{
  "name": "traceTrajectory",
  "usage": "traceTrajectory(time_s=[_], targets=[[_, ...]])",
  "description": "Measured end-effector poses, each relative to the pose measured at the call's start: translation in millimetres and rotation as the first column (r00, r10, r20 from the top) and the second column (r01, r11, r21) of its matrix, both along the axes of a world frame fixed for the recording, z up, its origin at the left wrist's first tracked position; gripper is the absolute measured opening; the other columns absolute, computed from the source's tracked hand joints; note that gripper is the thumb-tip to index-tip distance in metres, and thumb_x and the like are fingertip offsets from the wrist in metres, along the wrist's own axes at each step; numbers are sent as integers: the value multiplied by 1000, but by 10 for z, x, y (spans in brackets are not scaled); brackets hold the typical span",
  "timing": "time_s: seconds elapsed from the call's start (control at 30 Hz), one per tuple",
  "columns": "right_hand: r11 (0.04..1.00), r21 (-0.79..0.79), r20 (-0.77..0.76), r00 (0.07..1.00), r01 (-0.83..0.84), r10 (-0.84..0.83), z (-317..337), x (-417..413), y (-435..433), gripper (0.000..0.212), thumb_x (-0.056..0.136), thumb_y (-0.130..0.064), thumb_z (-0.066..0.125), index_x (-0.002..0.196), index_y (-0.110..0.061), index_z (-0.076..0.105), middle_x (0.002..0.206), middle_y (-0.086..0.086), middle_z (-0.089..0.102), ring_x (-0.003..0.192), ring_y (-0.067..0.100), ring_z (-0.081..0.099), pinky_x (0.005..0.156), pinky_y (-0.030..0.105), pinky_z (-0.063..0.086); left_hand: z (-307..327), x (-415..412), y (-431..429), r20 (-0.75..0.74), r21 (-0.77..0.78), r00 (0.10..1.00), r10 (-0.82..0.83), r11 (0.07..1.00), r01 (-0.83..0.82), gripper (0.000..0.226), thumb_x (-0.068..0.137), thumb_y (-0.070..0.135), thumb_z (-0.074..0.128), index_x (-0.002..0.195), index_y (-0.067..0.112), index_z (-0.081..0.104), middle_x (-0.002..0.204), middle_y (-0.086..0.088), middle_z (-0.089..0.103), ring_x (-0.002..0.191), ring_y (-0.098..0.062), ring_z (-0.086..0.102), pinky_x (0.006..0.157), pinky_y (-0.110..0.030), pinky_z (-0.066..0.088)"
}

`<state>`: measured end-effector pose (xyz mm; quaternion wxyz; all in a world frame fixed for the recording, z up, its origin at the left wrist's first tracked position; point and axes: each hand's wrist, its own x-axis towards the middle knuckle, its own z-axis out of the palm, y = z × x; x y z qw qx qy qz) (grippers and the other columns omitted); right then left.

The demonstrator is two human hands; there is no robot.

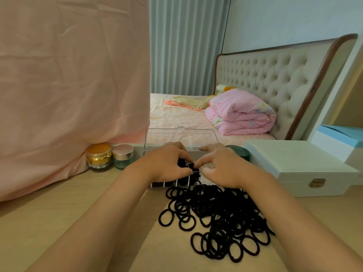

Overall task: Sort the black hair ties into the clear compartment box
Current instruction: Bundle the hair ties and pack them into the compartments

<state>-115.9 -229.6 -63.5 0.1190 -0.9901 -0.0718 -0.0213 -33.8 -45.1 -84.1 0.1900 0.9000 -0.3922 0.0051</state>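
A large pile of black hair ties lies on the wooden table in front of me. Behind it sits the clear compartment box with its lid standing upright at the back. Both hands hover over the box's compartments. My left hand and my right hand meet over the middle, fingertips pinching a small bunch of black hair ties pressed down into a compartment. More ties show in the compartments beneath the fingers; most of the box is hidden by my hands.
Two cosmetic jars, one gold and one pale green with a pink lid, stand left of the box. A green round tin sits behind my right hand. A white jewellery case stands at the right. Pink cloth hangs at the left.
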Motion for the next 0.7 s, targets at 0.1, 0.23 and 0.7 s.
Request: traceTrajectory(time_s=[0.1, 0.23, 0.7], targets=[[997, 72, 151, 988, 19, -30, 59, -116, -126, 34, 91, -22, 56, 115, -41, 71, 147, -11, 45, 125, 6, 44, 115, 41, 33, 71, -69, -23, 67, 6, 998, 10, 1000, -11, 45, 89, 50, 60, 133, 40, 57, 135, 15, 49, 124, -10, 44, 105, -39, 42], [993, 114, 207, 978, -8, -16, 132, -310, -194, 28, 92, -21, 55, 101, -40, 74, 101, -18, 63, 76, -3, 54, 82, 32, 52, 148, -217, -84, 175, -109, 985, -4, 994, 23, 31, 91, 36, 60, 121, 36, 63, 123, 16, 55, 113, -6, 48, 94, -28, 43], [1000, 27, -338, 941, 3, 7, 73, -563, -224, 26, 81, -22, 76, 104, -33, 72, 99, -8, 68, 76, 3, 61, 67, 18, 50, -200, -757, -118, 35, 182, 983, -178, 969, 169, 38, 91, 44, 65, 128, 35, 64, 125, 14, 53, 112, -8, 54, 97, -35, 49]])
